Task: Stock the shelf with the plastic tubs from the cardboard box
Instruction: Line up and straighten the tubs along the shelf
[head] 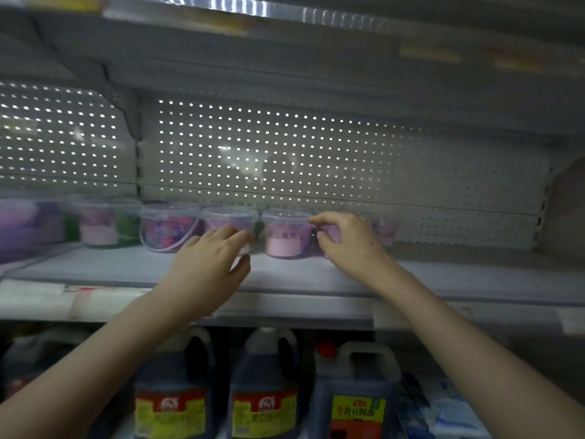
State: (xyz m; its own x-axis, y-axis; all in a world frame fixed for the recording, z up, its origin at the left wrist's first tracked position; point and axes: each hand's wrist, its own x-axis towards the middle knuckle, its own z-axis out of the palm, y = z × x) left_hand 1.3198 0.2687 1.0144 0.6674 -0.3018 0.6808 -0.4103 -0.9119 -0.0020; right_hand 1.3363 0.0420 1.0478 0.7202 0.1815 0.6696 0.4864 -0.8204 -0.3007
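The person is squaring up the row of tubs at the back of the shelf (pixel 126 267), across the middle of the frame. The left hand (pixel 212 261) is cupping the middle tub (pixel 229 218), fingers lying nearly straight over its front and thumb curling in below. The right hand (pixel 348 245) is pinching the purple tub (pixel 330 232) between curled forefinger and thumb, just beside the pink-labelled tub (pixel 283 242). Doing this well is probably meaning sliding each tub back until it is touching its neighbour, label facing out, without tipping it. The tubs are showing clear walls and lids over pink and purple contents. The cardboard box is not showing.
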